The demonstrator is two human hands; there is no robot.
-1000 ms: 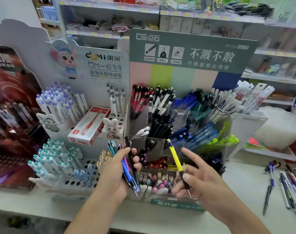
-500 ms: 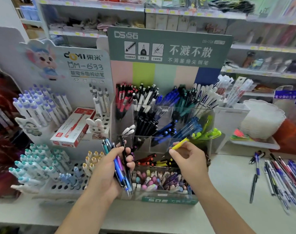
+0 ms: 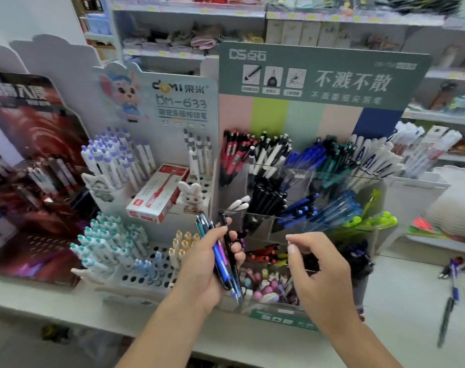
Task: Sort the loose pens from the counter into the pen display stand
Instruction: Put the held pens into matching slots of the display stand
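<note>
Nearest us, our left hand (image 3: 207, 264) keeps a closed grip round a bundle of pens (image 3: 224, 257), blue, purple and black, their tips pointing down toward the counter (image 3: 401, 309). Our right hand (image 3: 319, 272) hangs just beside it with a loose, open grip, fingers relaxed and holding nothing, in front of the lower bins of the pen stand (image 3: 300, 208).

On the counter at the far right lie more loose pens (image 3: 453, 285), blurred, well apart from both hands.

The pen stand is clear plastic with tiers of compartments: erasers and small pastel pieces lowest, red and orange pens above them, then black, blue and bright green pens, and red, white, blue and teal ones at the back. Its green header (image 3: 319, 75) reads "DS" followed by Chinese characters, with "不溅不散" in large white type.

To the left stands a pale holder with round holes (image 3: 146, 277), filled with teal, purple and yellow capped pens; its card (image 3: 178, 99) reads "DOMI 東米" and "DM-633". A red and white box (image 3: 159, 195) leans on it.

Behind, shelves (image 3: 199, 11) of goods are out of focus.
</note>
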